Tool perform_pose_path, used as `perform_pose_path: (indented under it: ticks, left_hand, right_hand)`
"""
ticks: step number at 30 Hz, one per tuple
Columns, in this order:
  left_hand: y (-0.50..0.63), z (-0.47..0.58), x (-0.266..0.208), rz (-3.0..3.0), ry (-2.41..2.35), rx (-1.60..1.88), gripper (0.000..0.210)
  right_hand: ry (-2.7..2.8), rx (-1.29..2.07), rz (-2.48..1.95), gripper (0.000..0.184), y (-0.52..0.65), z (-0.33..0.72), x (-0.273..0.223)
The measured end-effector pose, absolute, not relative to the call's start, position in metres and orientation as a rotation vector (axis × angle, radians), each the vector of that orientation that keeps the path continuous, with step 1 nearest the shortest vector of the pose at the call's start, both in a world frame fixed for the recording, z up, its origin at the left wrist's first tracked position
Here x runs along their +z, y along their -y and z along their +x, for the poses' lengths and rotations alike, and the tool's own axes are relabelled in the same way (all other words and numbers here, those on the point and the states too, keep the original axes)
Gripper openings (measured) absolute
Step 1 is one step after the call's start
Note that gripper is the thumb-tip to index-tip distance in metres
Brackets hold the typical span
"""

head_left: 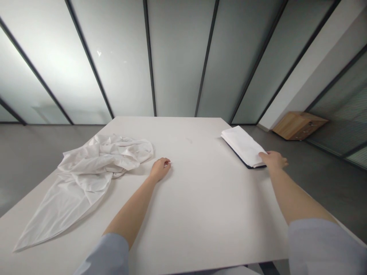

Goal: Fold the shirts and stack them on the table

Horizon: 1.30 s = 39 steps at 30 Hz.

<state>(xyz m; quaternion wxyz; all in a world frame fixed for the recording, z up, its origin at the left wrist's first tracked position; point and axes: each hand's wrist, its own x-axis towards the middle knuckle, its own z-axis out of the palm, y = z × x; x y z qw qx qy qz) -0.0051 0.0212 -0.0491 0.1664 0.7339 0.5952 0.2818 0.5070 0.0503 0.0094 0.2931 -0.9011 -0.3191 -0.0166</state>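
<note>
On the table's left lies a crumpled white cloth (106,156), one long corner of it spread toward the near left. My left hand (160,169) rests just right of that cloth, its fingers curled in with nothing seen in them. At the table's right edge is a folded white cloth (242,145), flat and stacked in layers, with a dark layer (239,156) showing along its underside. My right hand (273,159) grips its near right corner, the thumb on top; the other fingers are partly hidden.
A white table (197,214) stretches out in front of me. Behind it stands a frosted glass wall (177,57) with dark frames. A wooden cabinet (298,124) stands on the grey floor (323,172) at the far right.
</note>
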Motion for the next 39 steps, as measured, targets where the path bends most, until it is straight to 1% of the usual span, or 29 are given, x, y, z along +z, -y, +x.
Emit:
perform_pose_path:
  ticks: [4,8,11,13,14,15,17,20,22,24,27,29,31,34,35,37,39]
  left_hand:
    - [-0.023,-0.004,-0.051,2.099,-1.701,0.804,0.025]
    - [-0.024,-0.005,-0.052,2.119,-1.706,0.790,0.025]
    - [-0.023,-0.005,-0.051,2.152,-1.710,0.772,0.026]
    - [-0.020,-0.005,-0.050,2.189,-1.711,0.776,0.028]
    - [-0.019,-0.004,-0.050,2.213,-1.718,0.778,0.030]
    - [-0.018,-0.004,-0.049,2.235,-1.738,0.773,0.032]
    - [-0.016,-0.005,-0.047,2.249,-1.833,0.741,0.034]
    - [-0.015,-0.016,-0.043,2.188,-2.048,0.667,0.035]
    - [-0.017,-0.029,-0.041,2.074,-2.165,0.655,0.039]
    - [-0.021,-0.044,-0.040,1.889,-2.265,0.761,0.052]
    - [-0.028,-0.061,-0.042,1.561,-2.349,1.065,0.075]
    - [-0.031,-0.066,-0.045,1.465,-2.340,1.186,0.080]
    - [-0.032,-0.065,-0.046,1.501,-2.297,1.202,0.074]
    - [-0.026,-0.051,-0.044,1.694,-2.154,1.072,0.043]
    - [-0.022,-0.043,-0.042,1.784,-2.086,1.029,0.036]
    - [-0.011,-0.021,-0.037,2.032,-1.911,0.984,0.032]
    - [0.001,0.002,-0.033,2.346,-1.651,0.922,0.040]
  right_hand:
    - [1.064,-0.054,-2.283,0.031,-0.055,0.483,0.025]
    - [1.423,-0.033,-1.962,0.028,-0.051,0.428,0.026]
    - [1.683,0.200,-1.619,0.028,-0.040,0.369,0.014]
    - [1.915,0.494,-1.380,0.033,-0.030,0.331,0.000]
    - [2.024,0.589,-1.289,0.037,-0.025,0.314,-0.007]
    - [2.103,0.610,-1.241,0.039,-0.021,0.300,-0.014]
    - [2.208,0.504,-1.262,0.043,-0.014,0.281,-0.028]
    - [2.299,0.280,-1.434,0.047,-0.008,0.269,-0.045]
    - [2.308,0.204,-1.551,0.048,-0.006,0.267,-0.051]
    - [2.287,0.183,-1.637,0.049,-0.005,0.268,-0.053]
    - [2.258,0.202,-1.699,0.052,-0.004,0.269,-0.054]
    - [2.260,0.220,-1.693,0.053,-0.005,0.270,-0.054]
    - [2.264,0.229,-1.675,0.053,-0.006,0.271,-0.055]
    - [2.260,0.231,-1.663,0.053,-0.007,0.272,-0.057]
    - [2.256,0.231,-1.661,0.053,-0.008,0.272,-0.057]
    - [2.234,0.234,-1.643,0.051,-0.009,0.273,-0.059]
    - [2.180,0.255,-1.585,0.046,-0.011,0.274,-0.061]
